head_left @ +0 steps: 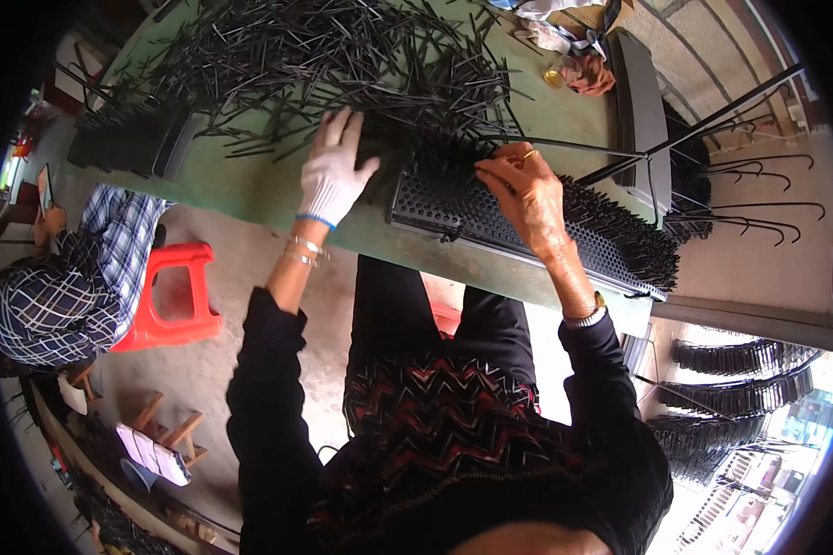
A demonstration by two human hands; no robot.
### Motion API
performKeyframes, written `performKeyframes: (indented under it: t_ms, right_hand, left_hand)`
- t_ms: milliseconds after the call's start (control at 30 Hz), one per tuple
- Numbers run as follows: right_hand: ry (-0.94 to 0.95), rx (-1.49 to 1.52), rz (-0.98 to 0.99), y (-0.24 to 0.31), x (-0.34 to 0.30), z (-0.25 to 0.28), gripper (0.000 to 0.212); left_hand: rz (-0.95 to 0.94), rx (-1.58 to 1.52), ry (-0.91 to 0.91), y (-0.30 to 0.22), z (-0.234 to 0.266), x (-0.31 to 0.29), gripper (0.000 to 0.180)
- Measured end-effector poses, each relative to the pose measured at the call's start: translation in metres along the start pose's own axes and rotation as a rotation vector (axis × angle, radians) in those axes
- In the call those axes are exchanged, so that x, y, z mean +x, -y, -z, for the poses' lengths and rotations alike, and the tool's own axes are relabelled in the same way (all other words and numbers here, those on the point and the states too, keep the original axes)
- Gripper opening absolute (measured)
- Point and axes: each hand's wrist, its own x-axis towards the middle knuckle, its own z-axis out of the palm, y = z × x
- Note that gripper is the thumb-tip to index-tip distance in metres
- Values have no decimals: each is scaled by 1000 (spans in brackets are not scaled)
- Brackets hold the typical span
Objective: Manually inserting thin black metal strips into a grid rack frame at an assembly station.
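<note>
My left hand (336, 168) wears a white knit glove with the fingertips bare. Its fingers stretch out over the green tabletop (241, 176), beside the near edge of a loose pile of thin black sticks (315, 55). Bare and pinched, my right hand (532, 196) is over a long black rack full of round holes (421, 205); what sits between its fingertips, if anything, is too dark to make out. Upright black sticks (634, 231) fill the rack's far side and right end in dense rows. The rack lies slantwise along the table's near edge.
A thin metal rod (574, 145) crosses behind my right hand. Farther right stand a grey panel (634, 120), a crumpled brown cloth (590, 74) and a wall with hooks (759, 222). Another black rack (130, 143) is at left, near a red stool (199, 319) and a person in plaid (74, 296).
</note>
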Motion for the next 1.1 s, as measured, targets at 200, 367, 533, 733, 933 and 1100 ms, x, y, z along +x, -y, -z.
performKeyframes:
  t_ms: [200,367,533,733,933,1100]
  right_hand:
    - [-33,-275,120,3,-6,-13,30]
    - [-62,73,-59,17,-14,3,25]
    - [-29,219,-215,27,-30,9,19]
    - [22,389,-326,35,-41,6,18]
    - [94,482,-340,38,-45,-7,19]
    - [133,551,-374,44,-43,-7,19]
  left_hand:
    - [-337,209,378,2,-21,58,111]
    - [-460,225,401,16,-40,90,118]
    - [-387,224,527,11,-47,105,110]
    - [-297,218,690,-3,-25,97,108]
    - [-335,334,678,4,-39,87,119]
    - [-348,252,732,5,-45,111,108]
